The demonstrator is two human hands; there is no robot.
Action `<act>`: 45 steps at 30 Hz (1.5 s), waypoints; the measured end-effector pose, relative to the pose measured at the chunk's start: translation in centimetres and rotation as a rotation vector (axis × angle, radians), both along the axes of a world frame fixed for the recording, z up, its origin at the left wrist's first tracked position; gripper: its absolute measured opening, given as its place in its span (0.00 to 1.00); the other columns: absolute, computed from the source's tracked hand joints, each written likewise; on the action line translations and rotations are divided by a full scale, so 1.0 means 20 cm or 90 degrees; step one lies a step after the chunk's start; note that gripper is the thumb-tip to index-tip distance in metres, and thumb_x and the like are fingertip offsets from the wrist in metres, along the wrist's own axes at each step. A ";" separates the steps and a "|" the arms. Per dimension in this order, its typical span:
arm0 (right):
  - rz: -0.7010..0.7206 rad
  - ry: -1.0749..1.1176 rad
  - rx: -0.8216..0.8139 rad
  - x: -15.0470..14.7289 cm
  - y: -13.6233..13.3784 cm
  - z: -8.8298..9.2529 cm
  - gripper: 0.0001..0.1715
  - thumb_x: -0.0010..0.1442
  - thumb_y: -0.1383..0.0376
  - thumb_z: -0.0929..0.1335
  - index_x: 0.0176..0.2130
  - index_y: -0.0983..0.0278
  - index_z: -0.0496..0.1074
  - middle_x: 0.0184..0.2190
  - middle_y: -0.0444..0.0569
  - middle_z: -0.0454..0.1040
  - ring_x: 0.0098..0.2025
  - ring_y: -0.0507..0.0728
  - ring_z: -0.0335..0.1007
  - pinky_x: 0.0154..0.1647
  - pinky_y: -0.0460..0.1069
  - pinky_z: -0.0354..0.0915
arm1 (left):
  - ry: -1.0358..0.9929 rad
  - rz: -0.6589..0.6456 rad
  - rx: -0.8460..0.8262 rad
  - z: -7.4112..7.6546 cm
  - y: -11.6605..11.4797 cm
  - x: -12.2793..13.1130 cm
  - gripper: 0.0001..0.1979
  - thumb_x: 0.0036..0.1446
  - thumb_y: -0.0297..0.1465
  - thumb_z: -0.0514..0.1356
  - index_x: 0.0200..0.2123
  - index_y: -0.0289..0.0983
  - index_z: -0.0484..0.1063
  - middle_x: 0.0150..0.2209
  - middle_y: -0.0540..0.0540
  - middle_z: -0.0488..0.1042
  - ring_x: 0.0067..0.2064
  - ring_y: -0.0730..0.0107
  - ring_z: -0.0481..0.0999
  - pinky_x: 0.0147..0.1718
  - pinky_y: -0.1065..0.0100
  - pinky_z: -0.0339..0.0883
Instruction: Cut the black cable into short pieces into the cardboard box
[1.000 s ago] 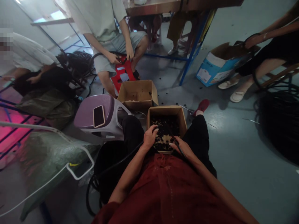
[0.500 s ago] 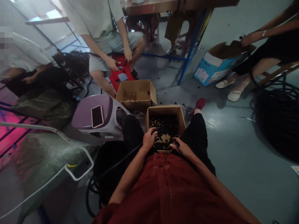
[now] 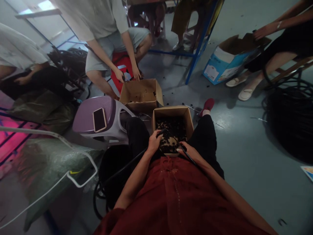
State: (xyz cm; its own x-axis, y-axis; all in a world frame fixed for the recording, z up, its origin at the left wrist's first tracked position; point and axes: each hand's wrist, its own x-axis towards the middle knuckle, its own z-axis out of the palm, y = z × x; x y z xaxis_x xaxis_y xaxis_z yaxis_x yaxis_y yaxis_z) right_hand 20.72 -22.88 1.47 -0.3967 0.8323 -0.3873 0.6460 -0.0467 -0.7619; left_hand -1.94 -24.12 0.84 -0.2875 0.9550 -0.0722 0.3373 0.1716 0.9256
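At the far left, a green woven sack [image 3: 49, 178] is lying on the floor, and a lilac plastic stool [image 3: 94, 119] is standing beside my left knee with a phone [image 3: 99, 119] on top. My left hand [image 3: 155, 142] is closing around a black cable [image 3: 127, 166], which is running up from the lower left, its end pointing forward into the open cardboard box [image 3: 171, 111] between my knees. The box is holding a heap of small black pieces [image 3: 171, 129], lying straight ahead of my hands, with my left hand reaching further over them. My right hand [image 3: 189, 152] is gripping a thin black rod [image 3: 187, 157], tilted down at the box's near right corner. Just ahead, a second cardboard box [image 3: 144, 107], mostly bare inside, is sitting near a co-worker's hand [image 3: 119, 75] above a red stool [image 3: 119, 62]. At the far right, a big coil of black cable [image 3: 290, 127] is lying on the floor.
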 end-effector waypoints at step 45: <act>0.128 -0.012 0.066 -0.10 0.06 -0.07 0.30 0.61 0.53 0.62 0.57 0.66 0.61 0.51 0.59 0.69 0.53 0.60 0.65 0.52 0.53 0.61 | -0.125 -0.085 -0.085 -0.05 0.02 0.06 0.14 0.53 0.30 0.59 0.44 0.36 0.73 0.37 0.47 0.76 0.31 0.74 0.72 0.35 0.71 0.67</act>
